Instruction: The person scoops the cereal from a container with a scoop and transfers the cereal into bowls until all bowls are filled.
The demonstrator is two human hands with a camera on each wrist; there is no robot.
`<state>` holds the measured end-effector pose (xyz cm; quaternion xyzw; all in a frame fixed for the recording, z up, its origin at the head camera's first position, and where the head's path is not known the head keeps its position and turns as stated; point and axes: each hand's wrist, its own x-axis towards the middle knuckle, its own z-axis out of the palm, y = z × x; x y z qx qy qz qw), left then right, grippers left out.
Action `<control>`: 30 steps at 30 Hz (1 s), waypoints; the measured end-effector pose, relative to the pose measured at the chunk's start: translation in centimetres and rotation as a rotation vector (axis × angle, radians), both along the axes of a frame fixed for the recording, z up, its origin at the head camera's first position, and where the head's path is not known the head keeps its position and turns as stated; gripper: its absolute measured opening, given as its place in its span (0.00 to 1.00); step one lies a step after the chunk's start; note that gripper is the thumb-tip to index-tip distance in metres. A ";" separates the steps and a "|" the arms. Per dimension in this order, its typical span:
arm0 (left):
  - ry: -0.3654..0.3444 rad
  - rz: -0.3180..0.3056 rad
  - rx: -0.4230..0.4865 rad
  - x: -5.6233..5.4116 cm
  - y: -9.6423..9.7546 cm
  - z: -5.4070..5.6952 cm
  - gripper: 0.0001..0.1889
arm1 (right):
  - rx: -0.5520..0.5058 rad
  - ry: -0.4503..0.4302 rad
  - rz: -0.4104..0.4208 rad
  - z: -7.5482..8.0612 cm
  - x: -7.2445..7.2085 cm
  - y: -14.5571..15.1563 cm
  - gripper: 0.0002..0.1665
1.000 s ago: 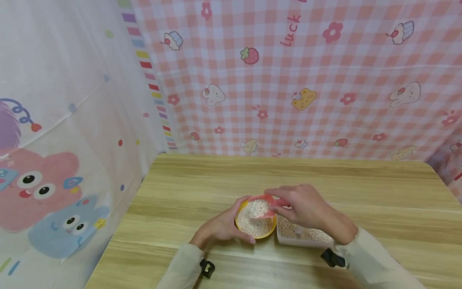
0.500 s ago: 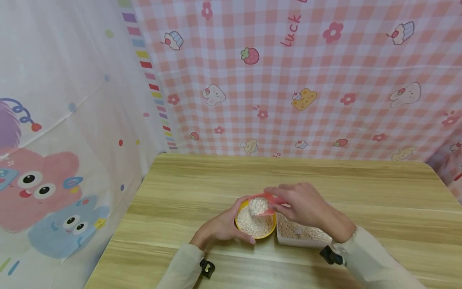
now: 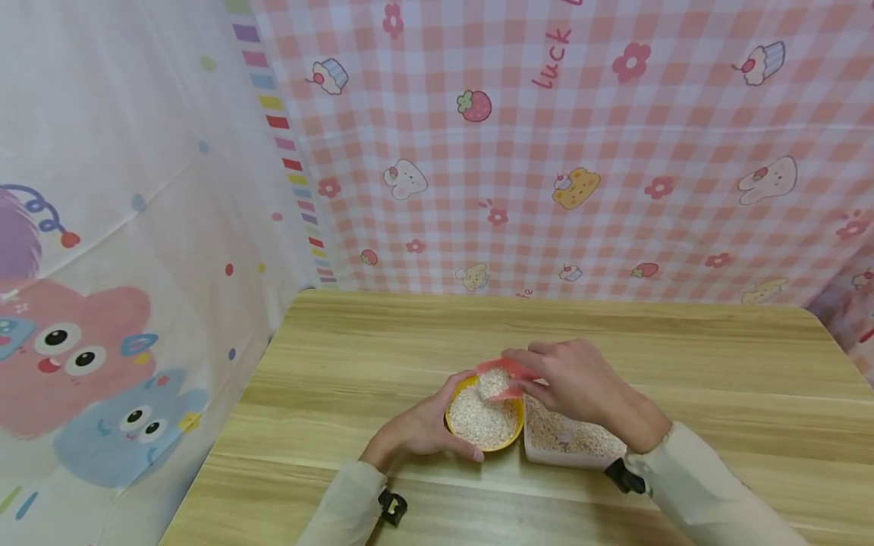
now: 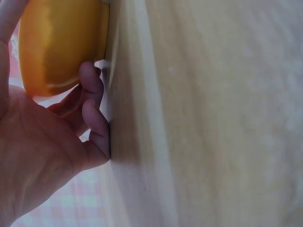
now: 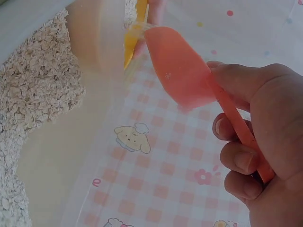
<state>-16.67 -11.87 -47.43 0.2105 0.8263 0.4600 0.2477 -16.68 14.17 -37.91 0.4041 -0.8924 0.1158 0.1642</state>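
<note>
A yellow bowl [image 4: 57,47] heaped with oat flakes [image 3: 480,422] stands on the table. My left hand [image 3: 425,426] holds it from the left, thumb at the near side and fingers round the far side. In the left wrist view, curled fingertips touch the lower wall. My right hand [image 3: 576,383] grips a pink scoop [image 5: 180,68] by its handle, thumb along the top and fingers curled beneath. The scoop is tilted over the bowl's far right rim, with flakes at its mouth sliding onto the heap.
Right of the bowl stands a translucent rectangular tub [image 3: 570,457], partly hidden under my right forearm, with more oat flakes [image 5: 38,80] inside. The wooden table [image 3: 382,326] ends at a pink checked cloth [image 3: 437,152] behind and a pale cloth at the left.
The scoop has lifted slightly, shifted right and tipped further toward the bowl. Flakes have spilled from it, and the heap in the bowl looks fuller. My left hand has stayed put.
</note>
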 end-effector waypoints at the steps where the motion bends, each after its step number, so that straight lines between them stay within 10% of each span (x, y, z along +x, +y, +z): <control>1: 0.000 -0.001 0.001 0.0 0.0 0.0 0.61 | 0.004 0.005 0.001 0.0 0.0 0.0 0.21; 30: -0.005 0.021 -0.012 0.0 0.0 -0.1 0.63 | 0.144 0.147 -0.002 1.1 0.3 0.9 0.23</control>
